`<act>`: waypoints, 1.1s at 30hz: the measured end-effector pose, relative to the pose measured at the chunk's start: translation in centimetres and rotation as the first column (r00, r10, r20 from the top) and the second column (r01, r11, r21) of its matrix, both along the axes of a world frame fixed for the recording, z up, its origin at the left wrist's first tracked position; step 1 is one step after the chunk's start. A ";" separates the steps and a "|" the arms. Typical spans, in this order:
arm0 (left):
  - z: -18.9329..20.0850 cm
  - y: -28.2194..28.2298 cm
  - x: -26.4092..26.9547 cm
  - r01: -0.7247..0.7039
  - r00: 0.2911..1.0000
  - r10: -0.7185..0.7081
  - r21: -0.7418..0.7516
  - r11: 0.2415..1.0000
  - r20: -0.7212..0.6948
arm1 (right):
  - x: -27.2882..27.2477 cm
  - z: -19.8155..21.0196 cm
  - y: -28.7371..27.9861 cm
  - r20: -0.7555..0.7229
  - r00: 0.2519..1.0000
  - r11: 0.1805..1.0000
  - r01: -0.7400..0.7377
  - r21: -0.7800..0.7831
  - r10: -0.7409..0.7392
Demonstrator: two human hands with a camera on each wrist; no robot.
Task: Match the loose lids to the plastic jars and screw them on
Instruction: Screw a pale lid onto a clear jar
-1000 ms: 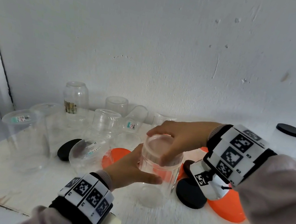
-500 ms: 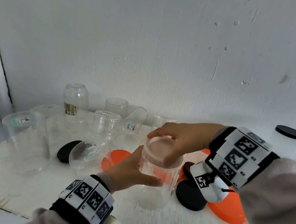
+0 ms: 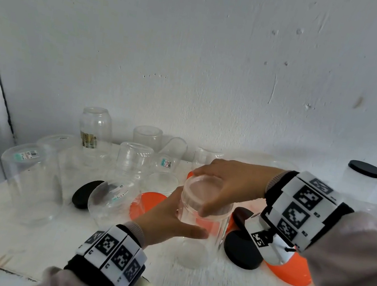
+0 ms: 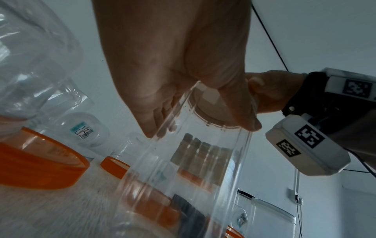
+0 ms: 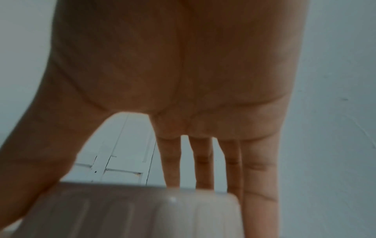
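Note:
A clear plastic jar stands upright on the white table, in the middle of the head view. My left hand grips its side, thumb across the front. A translucent white ribbed lid sits on the jar's mouth. My right hand reaches from the right and grips that lid from above, fingers and thumb around its rim. In the left wrist view my left hand wraps the jar. The right wrist view shows my right hand over the ribbed lid.
Several clear lidless jars stand or lie at the left and back. Black lids and orange lids lie around the held jar. Two jars with black lids stand at the far right by the wall.
My right hand has turned slightly on the lid, with its wrist shifting a little; the jar and my left hand stay in place.

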State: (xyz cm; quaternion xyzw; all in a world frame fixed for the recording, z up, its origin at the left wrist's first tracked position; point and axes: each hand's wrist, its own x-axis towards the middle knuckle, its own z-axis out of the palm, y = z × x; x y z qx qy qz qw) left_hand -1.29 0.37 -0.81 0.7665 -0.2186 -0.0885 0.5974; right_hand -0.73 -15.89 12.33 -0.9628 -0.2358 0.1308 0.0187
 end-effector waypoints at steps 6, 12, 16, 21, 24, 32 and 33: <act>-0.2 -0.1 -0.1 -0.033 0.999 0.033 0.019 0.999 0.012 | -0.4 -1.3 -0.6 0.072 0.997 0.998 0.000 0.063 -0.005; -0.1 -0.1 -0.3 -0.076 0.997 0.074 0.051 0.996 0.037 | 0.2 -2.7 -1.7 0.117 0.992 0.979 -0.069 0.194 0.046; 0.0 -0.1 -0.2 -0.080 0.996 0.078 0.076 0.994 0.040 | 2.4 -2.5 -3.3 0.006 0.999 0.873 0.035 0.487 -0.043; 0.3 0.2 -0.2 -0.074 0.997 0.073 0.084 0.994 0.015 | 7.9 -4.0 -4.5 0.034 0.981 0.796 0.136 0.590 -0.193; 0.4 0.5 -0.1 -0.080 0.996 0.082 0.060 0.995 -0.029 | 11.5 -5.2 -4.6 0.051 0.960 0.795 0.199 0.573 -0.277; 0.7 1.5 1.0 -0.170 0.979 0.169 0.004 0.986 -0.114 | 19.7 -7.4 -3.0 0.029 0.886 0.783 0.394 0.482 -0.463; 0.9 1.6 1.2 -0.180 0.978 0.180 0.013 0.984 -0.107 | 20.7 -7.4 -2.7 0.024 0.875 0.781 0.419 0.462 -0.484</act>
